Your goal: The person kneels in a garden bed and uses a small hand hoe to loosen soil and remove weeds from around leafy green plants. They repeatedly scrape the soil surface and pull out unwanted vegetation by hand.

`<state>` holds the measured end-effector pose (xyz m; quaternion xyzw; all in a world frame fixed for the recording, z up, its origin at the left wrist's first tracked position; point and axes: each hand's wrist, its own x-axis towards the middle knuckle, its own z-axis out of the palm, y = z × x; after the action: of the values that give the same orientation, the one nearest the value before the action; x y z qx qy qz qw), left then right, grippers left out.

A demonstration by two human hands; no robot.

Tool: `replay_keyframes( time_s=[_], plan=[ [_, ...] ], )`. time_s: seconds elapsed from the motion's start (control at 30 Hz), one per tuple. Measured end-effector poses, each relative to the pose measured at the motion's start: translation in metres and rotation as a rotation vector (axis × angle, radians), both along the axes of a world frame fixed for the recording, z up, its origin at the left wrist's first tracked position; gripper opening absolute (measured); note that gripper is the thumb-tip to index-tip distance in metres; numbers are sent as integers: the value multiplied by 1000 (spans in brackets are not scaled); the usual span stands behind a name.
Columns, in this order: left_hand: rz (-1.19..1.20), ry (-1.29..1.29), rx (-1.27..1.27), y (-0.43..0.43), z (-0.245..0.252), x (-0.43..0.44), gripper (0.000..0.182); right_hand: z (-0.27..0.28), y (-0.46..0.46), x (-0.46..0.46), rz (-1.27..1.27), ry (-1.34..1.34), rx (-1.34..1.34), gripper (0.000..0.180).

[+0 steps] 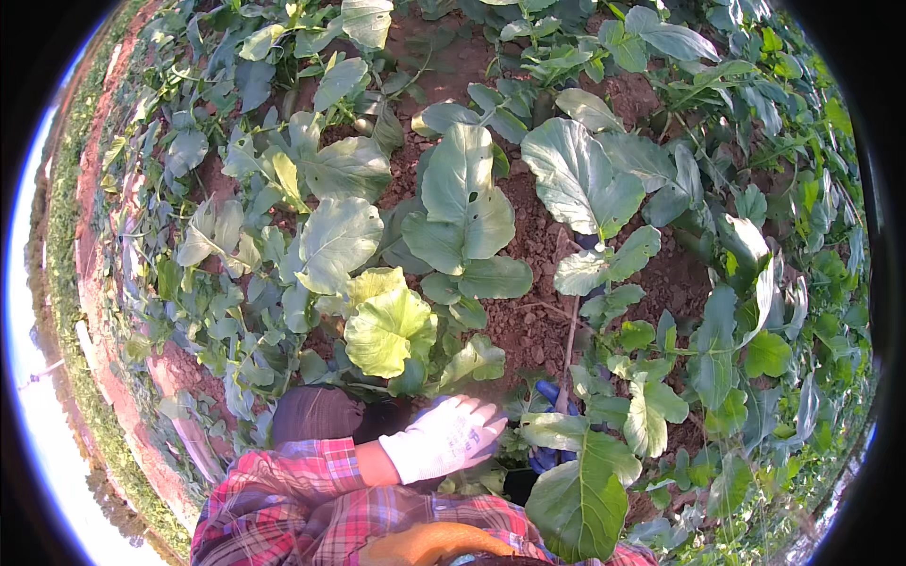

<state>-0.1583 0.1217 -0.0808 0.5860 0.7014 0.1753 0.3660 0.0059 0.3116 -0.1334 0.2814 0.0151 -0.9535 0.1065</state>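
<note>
My left hand [449, 439], in a white work glove with printing on its back, reaches across low leaves in front of my body. Its palm faces away, so anything beneath the fingers is hidden. To its right, blue glove parts of my right hand [545, 458] show between leaves. The blue fingers sit around a thin brown stick [568, 347], which slants up over the soil; broad leaves cover much of that hand. A large green leaf [580, 495] hangs in front of it. Just beyond my left hand stands a leafy plant with a yellow-green leaf [391, 329].
Broad-leaved crop plants [463, 205] grow all around, some leaves holed. Crumbly reddish-brown soil [527, 339] shows between them. My dark-clothed knee [315, 414] is beside the left hand. A pale strip [187, 446] and a bare earth path [95, 297] run along the left.
</note>
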Motion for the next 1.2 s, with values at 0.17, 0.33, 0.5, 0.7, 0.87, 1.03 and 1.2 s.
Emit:
replay_keyframes(
  time_s=[0.17,0.33,0.5,0.7,0.87,1.03,1.2],
  plan=[
    [-34,-98,-162,3,11,11,49,33,-28,-8,-38,-205,145,54],
    [-69,-141,-285,-4,18,36,41,56,-55,-10,-11,-375,161,54],
    [-23,-94,-286,-14,6,61,38,67,-69,-4,-54,-284,28,60],
    [-10,152,-297,3,-13,81,39,82,-66,-28,110,-550,348,48],
    [-212,568,-319,87,-67,4,54,100,-36,-80,-26,-365,247,44],
    [-308,996,-567,83,-94,-118,49,117,-15,-118,42,-311,327,46],
    [-62,617,-854,-11,-48,-150,48,145,-22,-121,-51,-465,288,42]
  ],
)
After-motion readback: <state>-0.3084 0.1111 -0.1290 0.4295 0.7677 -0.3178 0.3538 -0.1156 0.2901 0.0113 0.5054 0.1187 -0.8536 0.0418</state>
